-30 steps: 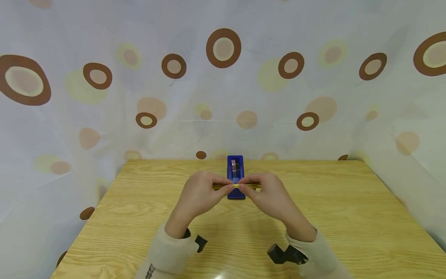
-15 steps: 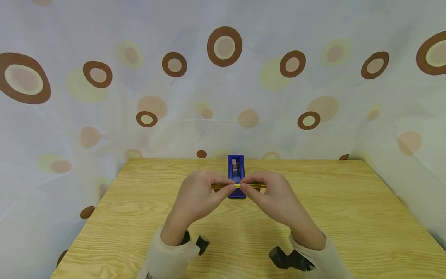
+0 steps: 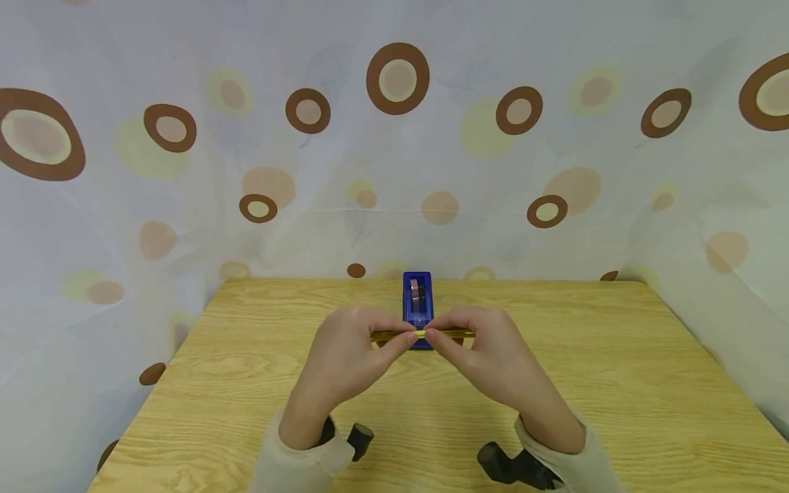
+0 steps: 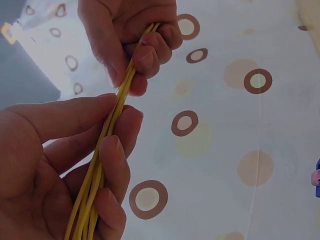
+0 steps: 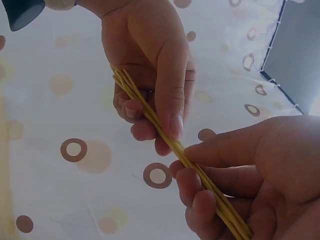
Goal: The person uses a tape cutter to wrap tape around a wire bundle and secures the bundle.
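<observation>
Above the wood-grained surface (image 3: 616, 356), a bundle of thin yellow strands (image 4: 112, 117) is held up between two hands, lying level from side to side in the head view. Its left half is pinched between the thumb and forefinger of the left hand (image 3: 348, 352), its right half between those of the right hand (image 3: 493, 349). Remaining fingers are curled in beneath the strands on both sides, and the two pinches are set close together near the bundle's middle; whether the fingertips touch each other cannot be told. Toward the outer ends, the strands are slightly fanned apart within the palms.

Just beyond the hands, at the far part of the surface, a blue dispenser (image 3: 407, 294) is seen, its near end partly hidden by the bundle; a pinkish roll (image 3: 414, 294) is seated in it. Both forearms are covered by pale sleeves (image 3: 296, 462). Behind the surface, a whitish cloth (image 3: 394, 164) is patterned with brown rings.
</observation>
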{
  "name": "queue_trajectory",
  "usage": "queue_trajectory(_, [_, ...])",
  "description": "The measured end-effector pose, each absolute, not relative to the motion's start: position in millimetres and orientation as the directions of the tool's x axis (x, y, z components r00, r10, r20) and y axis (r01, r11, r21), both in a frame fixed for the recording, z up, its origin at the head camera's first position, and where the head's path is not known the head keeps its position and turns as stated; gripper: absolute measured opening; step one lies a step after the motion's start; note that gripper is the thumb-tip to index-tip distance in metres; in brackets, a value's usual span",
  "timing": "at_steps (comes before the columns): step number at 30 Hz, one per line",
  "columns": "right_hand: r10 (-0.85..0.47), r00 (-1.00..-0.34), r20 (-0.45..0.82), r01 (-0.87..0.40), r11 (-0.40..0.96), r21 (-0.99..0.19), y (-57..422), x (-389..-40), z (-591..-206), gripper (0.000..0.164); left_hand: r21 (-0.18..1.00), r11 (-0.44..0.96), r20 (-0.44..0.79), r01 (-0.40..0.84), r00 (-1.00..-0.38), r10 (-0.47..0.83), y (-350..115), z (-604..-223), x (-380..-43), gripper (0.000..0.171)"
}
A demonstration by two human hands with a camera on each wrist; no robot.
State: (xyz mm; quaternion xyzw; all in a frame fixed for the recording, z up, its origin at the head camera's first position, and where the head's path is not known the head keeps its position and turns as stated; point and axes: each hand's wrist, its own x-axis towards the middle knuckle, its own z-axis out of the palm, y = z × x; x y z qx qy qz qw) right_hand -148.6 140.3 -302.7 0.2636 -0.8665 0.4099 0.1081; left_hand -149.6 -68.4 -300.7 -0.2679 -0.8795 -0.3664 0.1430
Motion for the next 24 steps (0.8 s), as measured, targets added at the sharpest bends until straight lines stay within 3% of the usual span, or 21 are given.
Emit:
queue_trajectory(14, [-0.374,-0.801,0.468,-0.596,0.568,-0.567,148.6,-154.9,-304.5,0.006,0.521,0.618,0.466,0.589,-0.803,0.372,-61.7,-302.0,-152.7,0.008])
queue_trajectory(24, [-0.411,-0.815,0.407,-0.577,0.524,-0.626,146.4,-158.4,-310.4,0.011,0.463,0.656,0.519,0.596,-0.782,0.346,-62.7,-308.1,-149.1,0.011])
